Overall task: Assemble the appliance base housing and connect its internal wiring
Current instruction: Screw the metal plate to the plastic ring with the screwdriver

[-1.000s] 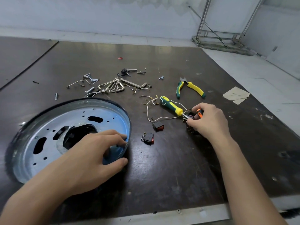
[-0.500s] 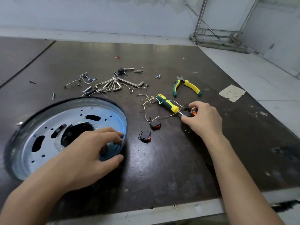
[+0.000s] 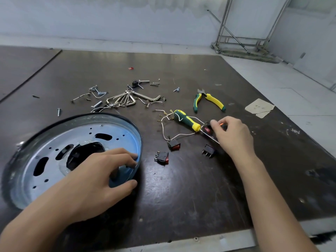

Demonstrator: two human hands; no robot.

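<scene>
1. Dark brown board, scuffed and faintly glossy, makes up the table (image 3: 181, 197). A pale strip edges its near side, and a second dark panel (image 3: 21, 64) lies to the left across a seam.
2. Around it the floor (image 3: 291, 84) is pale grey, the wall (image 3: 127, 19) white, and a bare metal frame (image 3: 241, 39) stands in the far right corner.
3. The base housing (image 3: 45, 142), a round metal pan pierced with slots and holes, sits on the near left of the table. My left hand (image 3: 98, 179) grips its right rim, fingers inside and thumb outside.
4. My right hand (image 3: 234, 135) is right of centre, fingertips pinched on a small orange part (image 3: 221, 125). I cannot tell what it is.
5. The screwdriver (image 3: 187, 120), green and yellow, lies just left of that hand, its shaft running beneath my fingers. White wires (image 3: 163, 128) with brass terminals loop across its handle.
6. Three black rocker switches (image 3: 174, 144) lie near the wires, between the housing and my right hand.
7. Farther back are pliers (image 3: 209, 100), a ring of hex keys (image 3: 123, 100) and scattered screws (image 3: 58, 111). A scrap of tan tape (image 3: 259, 108) sticks to the right edge.
</scene>
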